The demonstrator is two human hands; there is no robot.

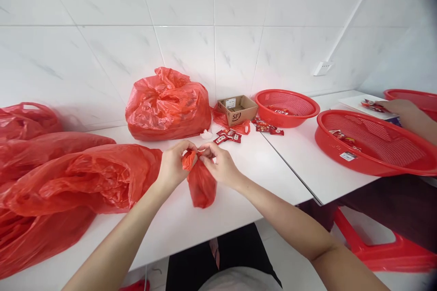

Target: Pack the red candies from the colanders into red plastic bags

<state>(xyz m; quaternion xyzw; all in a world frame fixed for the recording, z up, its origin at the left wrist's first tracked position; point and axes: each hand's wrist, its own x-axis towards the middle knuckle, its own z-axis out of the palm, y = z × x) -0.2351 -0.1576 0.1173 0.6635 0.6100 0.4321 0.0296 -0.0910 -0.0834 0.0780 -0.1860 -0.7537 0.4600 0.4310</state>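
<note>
Your left hand and your right hand meet over the white surface, both on the gathered neck of a small red plastic bag. The fingers of your left hand pinch the bunched plastic at the top, and the fingers of your right hand pinch it from the other side, the two sets of fingertips almost touching. The small bag's body hangs just below your fingers, its lower end close to the surface; you cannot tell from this view whether it touches.

Just beyond your fingers lie a crumpled white scrap and some red packets. Farther behind them is an open cardboard box, with a round red basket to its right. A big, full red bag stands beyond your left fingers, against the tiled wall. Left of your fingers, more large red bags spread over the surface. Well to the right, a person's hand reaches over packets behind a larger red basket.
</note>
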